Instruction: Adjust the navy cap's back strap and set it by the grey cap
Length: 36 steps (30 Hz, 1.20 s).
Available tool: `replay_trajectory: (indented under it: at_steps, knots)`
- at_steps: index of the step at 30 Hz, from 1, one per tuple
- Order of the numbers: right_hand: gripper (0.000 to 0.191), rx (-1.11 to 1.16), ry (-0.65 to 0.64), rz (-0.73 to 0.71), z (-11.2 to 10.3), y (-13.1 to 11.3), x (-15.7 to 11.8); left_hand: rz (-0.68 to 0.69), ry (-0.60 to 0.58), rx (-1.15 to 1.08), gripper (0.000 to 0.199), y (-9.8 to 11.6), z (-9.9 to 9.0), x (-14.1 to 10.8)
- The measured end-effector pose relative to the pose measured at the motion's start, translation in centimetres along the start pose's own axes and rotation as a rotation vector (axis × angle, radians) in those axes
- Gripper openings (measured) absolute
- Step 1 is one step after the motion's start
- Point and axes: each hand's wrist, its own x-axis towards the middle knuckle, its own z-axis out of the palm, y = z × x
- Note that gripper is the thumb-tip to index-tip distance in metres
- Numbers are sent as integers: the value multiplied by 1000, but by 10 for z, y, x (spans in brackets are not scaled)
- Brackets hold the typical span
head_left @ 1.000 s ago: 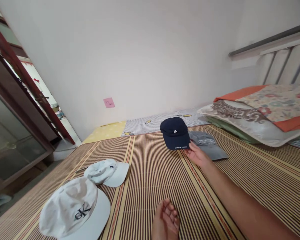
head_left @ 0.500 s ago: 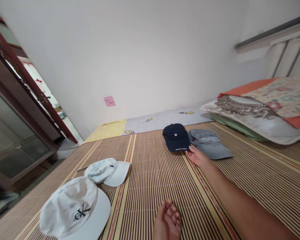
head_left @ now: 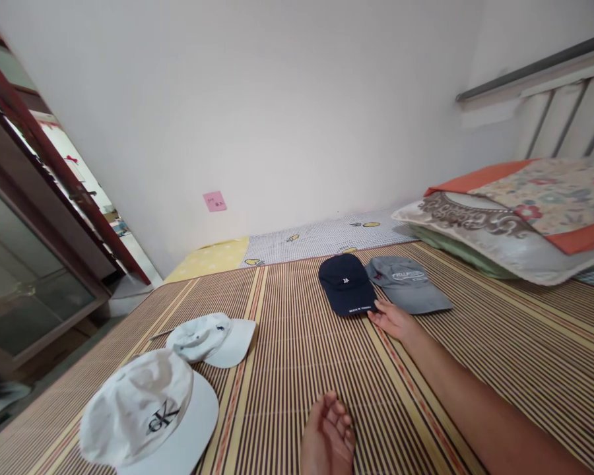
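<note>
The right hand [head_left: 395, 319] is reaching far across the striped mat [head_left: 297, 369] on the bed. Its fingers [head_left: 379, 315] are lying loose and spread out, not gripping anything. The fingertips are sitting just at the near edge of the dark blue cap [head_left: 347, 284], right by its brim. I cannot tell if they are really touching it. The dark blue cap is lying flat on the mat, far from the person, with its brim pointing near.

A grey cap [head_left: 406, 284] is lying just beside the blue one, on its right. The two caps are touching or almost touching.

The left hand [head_left: 327, 437] is resting near the bottom of the view, palm up on the mat. Its fingers are curling in softly and holding nothing.

Two white caps are lying on the near left side of the mat. The big white cap [head_left: 146, 412] is closest. The small white cap [head_left: 210, 338] is sitting just behind it.

Pillows [head_left: 515, 221] are piling up on the far right. A pink note [head_left: 214, 201] is sticking on the wall.
</note>
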Motion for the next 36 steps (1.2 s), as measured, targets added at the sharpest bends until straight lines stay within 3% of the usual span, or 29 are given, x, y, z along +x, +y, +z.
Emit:
replay_trajectory:
  at_steps: [13,16,23,28,36]
  knots:
    - [27,-467,205,66,-1,-11,-33,-4,21,11,25,0,0,-3]
    - [31,-562,224,31,-4,-14,-37,-3,30,23,25,1,2,-5]
    - [66,-647,215,-179,-4,-10,-49,-13,22,25,24,1,2,-5]
    - [40,-551,201,-251,-1,4,-55,-8,11,6,23,1,1,-4]
    - [5,-291,73,115,-4,-8,-71,-30,30,26,24,6,6,-7]
